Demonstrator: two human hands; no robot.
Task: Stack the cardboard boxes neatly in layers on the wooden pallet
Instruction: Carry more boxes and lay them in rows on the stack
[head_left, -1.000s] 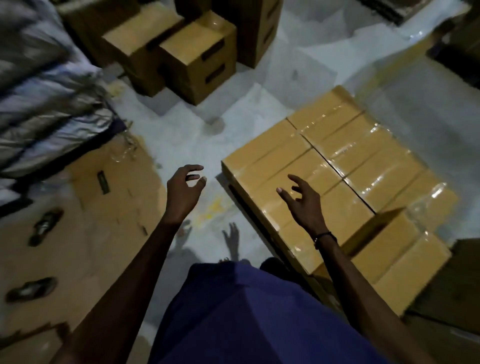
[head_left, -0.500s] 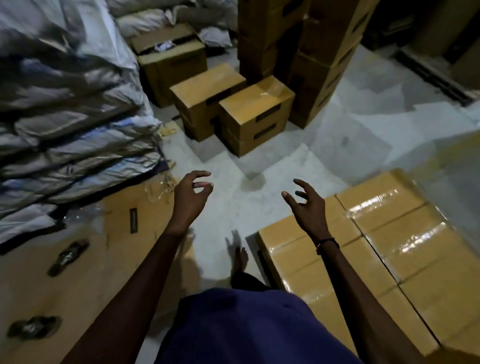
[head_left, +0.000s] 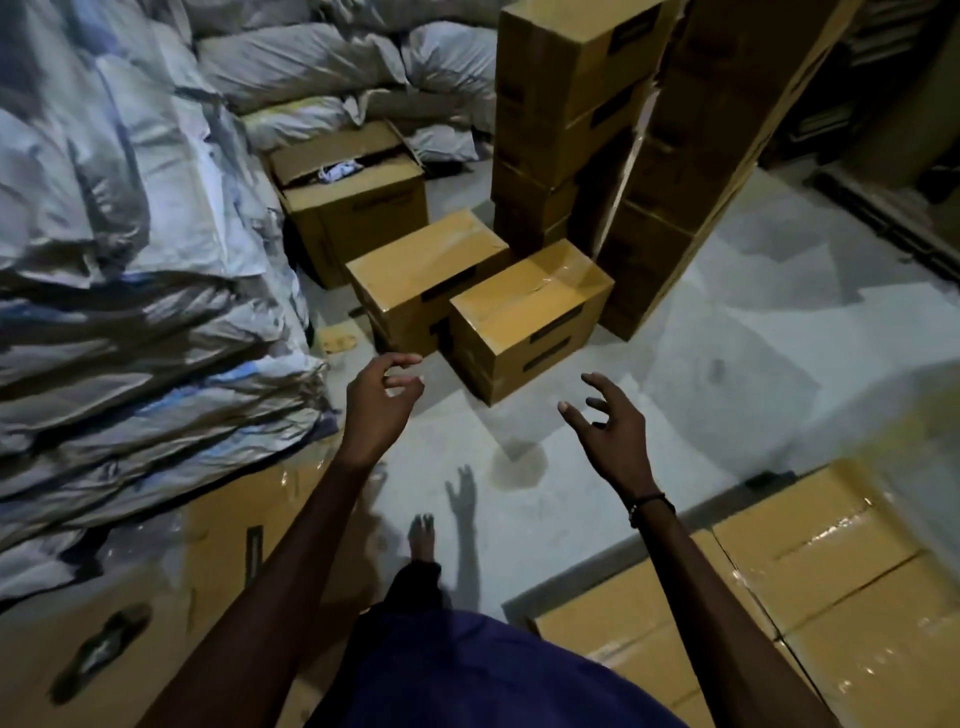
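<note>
Both hands now advanced off the stacked layer; left hand and right hand empty, fingers spread; nearest box directly ahead, long axis running upper-right, equidistant.

Person, head-camera view: bare left hand and bare right hand, forearms uncovered, no sleeves in view; thin dark cord bracelet around the right wrist; loose dark blue fabric garment covering the lower body; one bare foot on the floor
</note>
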